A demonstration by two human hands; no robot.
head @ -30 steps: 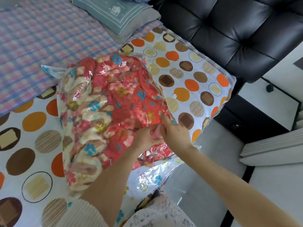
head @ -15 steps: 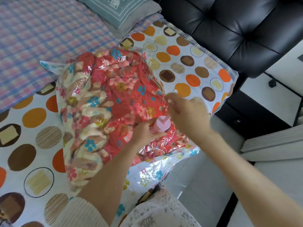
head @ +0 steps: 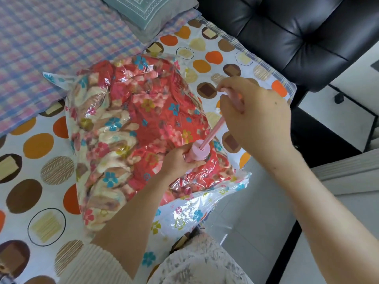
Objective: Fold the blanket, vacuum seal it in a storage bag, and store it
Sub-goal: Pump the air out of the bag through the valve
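Note:
A red and cream floral blanket (head: 127, 128) lies folded inside a clear plastic storage bag (head: 196, 203) on the bed. A pink hand pump (head: 198, 153) stands on the bag near its right edge. My left hand (head: 176, 160) grips the pump's cylinder body. My right hand (head: 254, 111) holds the pump's handle, raised up and to the right, and the thin pink rod (head: 215, 130) is drawn out between handle and cylinder. The bag's printed open end hangs over the bed's edge toward me.
The bed carries a white sheet with orange and brown circles (head: 37, 181) and a pink-blue checked cover (head: 51, 37) at the back left. A teal pillow (head: 147, 9) lies at the top. A black tufted headboard (head: 287, 33) and grey floor (head: 256, 232) are to the right.
My right hand rose up and to the right from the pump's top, pulling the handle and rod out of the cylinder. My left hand stayed on the pump body.

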